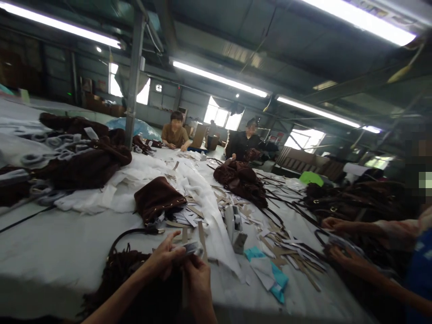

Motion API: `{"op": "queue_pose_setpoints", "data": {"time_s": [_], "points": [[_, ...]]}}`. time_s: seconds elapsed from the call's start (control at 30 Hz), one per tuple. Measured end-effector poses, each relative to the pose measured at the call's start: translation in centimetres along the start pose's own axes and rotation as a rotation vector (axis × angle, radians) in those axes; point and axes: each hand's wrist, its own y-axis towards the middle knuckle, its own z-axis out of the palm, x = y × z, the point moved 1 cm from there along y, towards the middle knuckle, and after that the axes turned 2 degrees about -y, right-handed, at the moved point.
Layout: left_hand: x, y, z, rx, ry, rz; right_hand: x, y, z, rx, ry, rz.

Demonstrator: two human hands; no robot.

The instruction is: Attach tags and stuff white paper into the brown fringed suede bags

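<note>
Room: a dim workshop under bright tube lights (219,78), with lit windows (221,114) along the far side.
Surface: one broad, pale surface (64,252) runs away from me, heaped with brown bags, white wrapping (205,207) and loose strips (297,252).
Piece in hand: a small grey-and-white piece (191,248) sits between my two hands, above the near edge; it is too blurred for me to say what it is.
Left fingers: my left hand (164,257) has thumb and fingers together on the piece, one finger sticking out past it.
Right fingers: my right hand (198,274) is pinched on its lower side.
Fringed bag: a dark fringed bag (113,270) lies just below and left of my hands, its curved strap (126,233) lying loose.
Done so far: I cannot tell; nothing marks the bag as finished, and I judge this piece to be mid-handling.
Left over: an eyelet bag (158,198) sits just beyond, and more brown bags (84,164) are piled left, whether finished or waiting I cannot say.
Neighbour: a co-worker's hands (349,261) work at my right.
</note>
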Motion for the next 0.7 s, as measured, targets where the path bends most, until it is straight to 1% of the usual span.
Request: {"op": "queue_pose_setpoints", "data": {"time_s": [0.1, 0.17, 0.33, 0.43, 0.53, 0.7], "points": [[-0.4, 0.0, 0.2, 0.145, 0.05, -0.033, 0.0, 0.2, -0.5, -0.083, -0.068, -0.038], [-0.5, 0.1, 0.1, 0.183, 0.095, -0.032, -0.1, 0.2, -0.5, -0.117, -0.082, -0.04], [0.2, 0.4, -0.7, 0.119, 0.207, 0.012, -0.4, 0.0, -0.2, -0.204, -0.121, -0.03], [0.5, 0.4, -0.9, 0.147, 0.194, -0.019, -0.8, 0.2, 0.3, -0.24, -0.104, -0.02], [0.3, 0.3, -0.9, 0.154, 0.214, -0.033, -1.7, 0.5, 0.8, -0.256, -0.054, 0.01], [-0.2, 0.1, -1.4, 0.138, 0.204, 0.034, -3.0, 1.0, 1.0, -0.253, 0.034, 0.082]]}}
